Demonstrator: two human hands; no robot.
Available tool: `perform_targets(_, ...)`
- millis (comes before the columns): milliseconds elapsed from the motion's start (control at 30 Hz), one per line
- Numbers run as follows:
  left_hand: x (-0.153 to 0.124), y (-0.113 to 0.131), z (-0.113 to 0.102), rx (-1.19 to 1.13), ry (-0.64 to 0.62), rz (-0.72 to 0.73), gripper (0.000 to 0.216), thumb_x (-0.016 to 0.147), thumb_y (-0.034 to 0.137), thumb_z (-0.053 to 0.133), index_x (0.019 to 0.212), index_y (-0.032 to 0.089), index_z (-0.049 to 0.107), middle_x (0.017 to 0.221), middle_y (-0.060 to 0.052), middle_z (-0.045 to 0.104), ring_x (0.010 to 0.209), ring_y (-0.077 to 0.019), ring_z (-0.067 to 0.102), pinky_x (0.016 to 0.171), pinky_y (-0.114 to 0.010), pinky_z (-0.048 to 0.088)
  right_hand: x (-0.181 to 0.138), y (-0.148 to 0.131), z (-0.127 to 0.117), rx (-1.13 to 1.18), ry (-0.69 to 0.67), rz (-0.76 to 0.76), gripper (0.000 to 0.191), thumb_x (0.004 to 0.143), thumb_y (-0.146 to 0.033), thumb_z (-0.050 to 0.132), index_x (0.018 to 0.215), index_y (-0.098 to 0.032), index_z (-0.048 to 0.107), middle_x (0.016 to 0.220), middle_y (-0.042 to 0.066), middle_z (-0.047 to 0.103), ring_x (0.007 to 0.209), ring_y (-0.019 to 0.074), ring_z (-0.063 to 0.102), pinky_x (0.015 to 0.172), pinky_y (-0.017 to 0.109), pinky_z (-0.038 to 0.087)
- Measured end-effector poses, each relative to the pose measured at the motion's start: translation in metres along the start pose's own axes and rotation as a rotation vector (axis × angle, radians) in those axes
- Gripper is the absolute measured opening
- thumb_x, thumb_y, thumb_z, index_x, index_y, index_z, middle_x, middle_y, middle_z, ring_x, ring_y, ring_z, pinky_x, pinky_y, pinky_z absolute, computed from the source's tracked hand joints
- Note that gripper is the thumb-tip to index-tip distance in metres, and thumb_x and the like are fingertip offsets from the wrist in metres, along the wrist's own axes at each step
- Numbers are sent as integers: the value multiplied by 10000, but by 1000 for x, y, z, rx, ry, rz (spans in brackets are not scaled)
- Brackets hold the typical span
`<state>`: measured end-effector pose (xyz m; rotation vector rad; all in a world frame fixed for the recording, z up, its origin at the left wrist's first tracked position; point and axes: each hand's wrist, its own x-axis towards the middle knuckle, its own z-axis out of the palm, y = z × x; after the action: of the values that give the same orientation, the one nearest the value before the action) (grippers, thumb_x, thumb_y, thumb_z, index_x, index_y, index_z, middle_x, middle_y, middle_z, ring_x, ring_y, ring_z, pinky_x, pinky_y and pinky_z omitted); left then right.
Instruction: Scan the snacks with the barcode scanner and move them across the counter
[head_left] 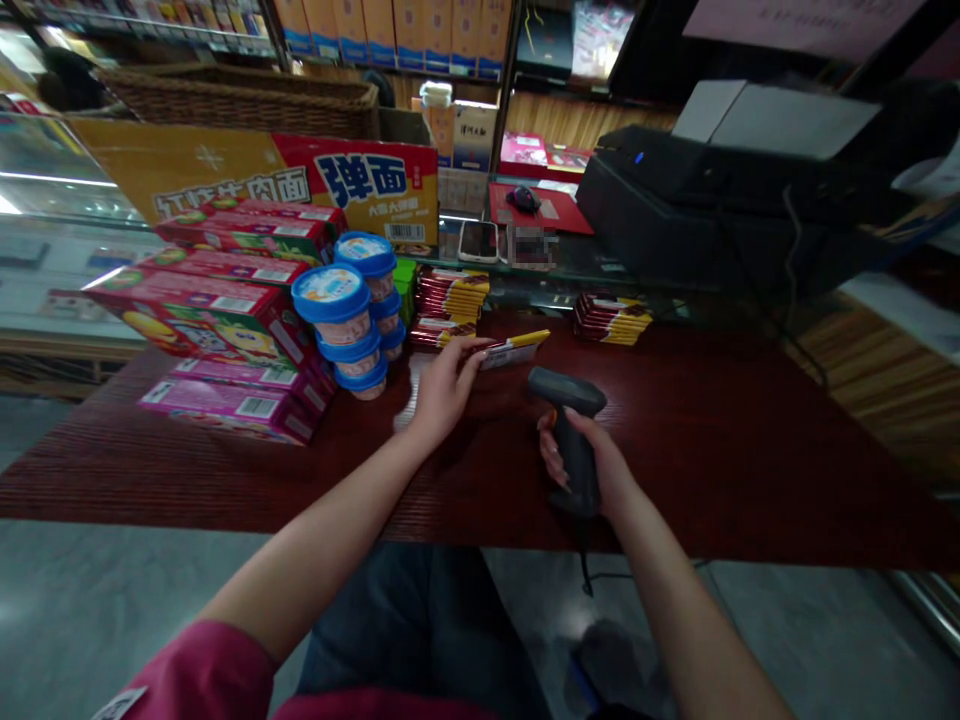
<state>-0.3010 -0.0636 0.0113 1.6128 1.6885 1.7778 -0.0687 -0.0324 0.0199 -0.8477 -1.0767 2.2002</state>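
My left hand (444, 388) is closed on one end of a slim snack bar (516, 348) in a red and yellow wrapper, tilted above the table. In my right hand (592, 455) is a dark barcode scanner (576, 440), its head turned left towards the bar and its cord hanging over the front edge. Just behind my left hand lie stacks of similar bars (453, 295). Another stack of bars (612, 318) sits further right, behind the scanner. Small tubs with blue lids (331, 295) are piled left of my left hand.
Red boxes (217, 310) and purple boxes (240, 400) are stacked on the left of the dark red table (750, 450). A large noodle carton (292, 180) stands behind them. At the back are a phone (478, 241), a mouse (523, 199) and a black machine (675, 210).
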Motion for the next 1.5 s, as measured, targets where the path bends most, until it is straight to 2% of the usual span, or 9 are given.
perform_targets(167,16,-7,-36,235,-42,320,248,1074,195,541,1256,221,708,1289,-69,773,1259,-195,705,1143,-387,539,-2,0,-2,15,-2,2,432,775,-576,833,876,-183,686,619,-39,547,424,83,431,333,197,365)
perform_targets(333,20,-17,-51,586,-111,215,320,1043,115,511,1266,200,723,1354,-115,724,1298,-232,660,1154,-420,538,-3,-2,-1,16,-13,0,417,765,-555,850,870,-183,694,623,-36,544,441,83,429,352,195,379)
perform_targets(467,14,-15,-42,908,-180,38,472,989,0,427,1385,100,663,1487,-215,646,1417,-303,601,1167,-444,531,-3,-1,-3,-1,-23,1,410,784,-564,837,882,-191,697,637,-33,544,447,90,447,354,206,387)
perform_targets(567,10,-11,-28,1017,-158,24,523,1002,14,371,1488,-1,564,1570,-287,551,1508,-354,521,1216,-486,479,-1,0,-4,-7,-41,-1,401,807,-565,818,891,-193,692,638,-29,539,447,94,447,355,214,392)
perform_targets(733,5,-10,-11,987,-289,139,547,1035,134,438,1576,98,513,1613,-198,543,1494,-339,546,1265,-490,423,0,1,-6,-6,-36,-15,417,799,-574,822,882,-185,696,634,-29,517,436,85,421,345,208,367)
perform_targets(900,6,-11,-6,1014,-261,45,590,998,194,542,1555,2,506,1622,-266,499,1531,-388,493,1268,-512,421,-1,1,-7,14,-15,-17,403,802,-563,825,898,-197,689,650,-25,521,464,92,425,365,213,391)
perform_targets(1100,8,-16,-6,982,-253,117,639,975,172,572,1581,5,461,1685,-280,387,1595,-399,388,1292,-524,395,3,-6,-18,46,66,-96,391,791,-551,828,895,-205,680,663,-32,517,500,97,432,381,203,384)
perform_targets(1300,5,-11,40,759,-493,400,590,1009,74,409,1596,98,467,1702,-147,435,1599,-266,411,1336,-419,350,14,-36,-57,53,117,-204,366,794,-531,818,867,-209,661,641,-35,517,489,100,422,387,204,386)
perform_targets(1500,34,-10,113,517,-547,301,739,926,41,470,1653,90,344,1743,-154,360,1635,-252,334,1353,-388,316,21,-56,-91,155,158,-303,354,792,-509,815,852,-214,627,624,-44,481,494,96,388,378,191,369)
